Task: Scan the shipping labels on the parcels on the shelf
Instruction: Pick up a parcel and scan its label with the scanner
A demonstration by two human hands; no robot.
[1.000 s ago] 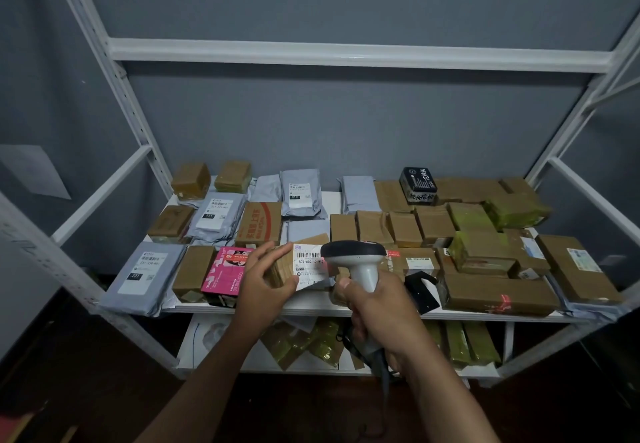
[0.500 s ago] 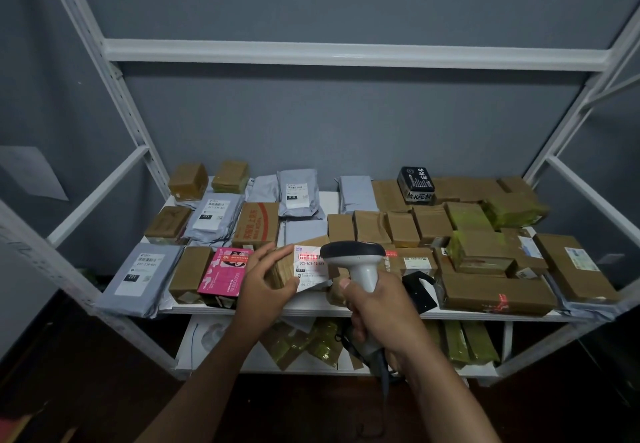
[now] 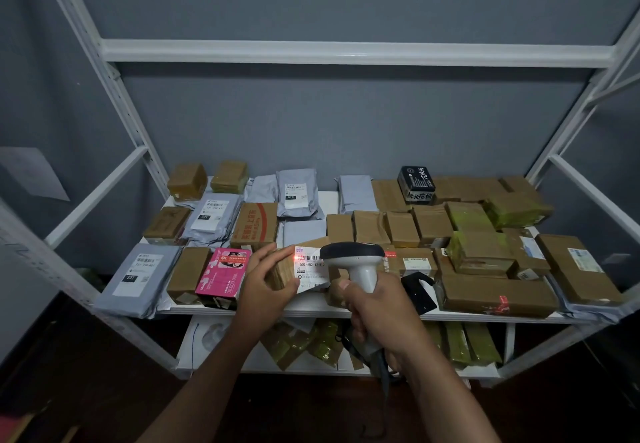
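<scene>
My left hand (image 3: pixel 265 286) grips a small brown cardboard parcel (image 3: pixel 282 271) at the front edge of the white metal shelf (image 3: pixel 311 307), tilting its white shipping label (image 3: pixel 310 269) toward my right hand (image 3: pixel 375 311). That hand is wrapped around the grey-and-black handheld barcode scanner (image 3: pixel 356 262), just right of the label, where a red glow falls. A pink printed box (image 3: pixel 221 274) lies just left of my left hand.

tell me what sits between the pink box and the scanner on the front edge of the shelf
In the head view, the left hand holds a tilted brown parcel, its label facing the scanner.
</scene>
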